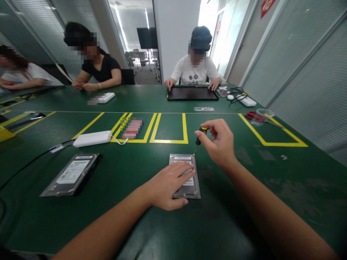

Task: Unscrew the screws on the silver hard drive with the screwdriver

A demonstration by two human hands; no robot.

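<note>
A silver hard drive with a white label lies flat on the green table in front of me. Across its middle rests my left hand, palm down with the fingers stretched out, covering much of the label. My right hand grips a screwdriver with a black and yellow handle. The screwdriver leans slightly, its thin shaft pointing down to the drive's far right corner, where the tip appears to touch. Further left lies a second hard drive, its label facing up.
A white power strip with a black cable lies behind the second drive. Red-handled scissors and a clear plastic cup are at the right. Small bits lie nearer. Across the table a person handles a black panel; others sit left.
</note>
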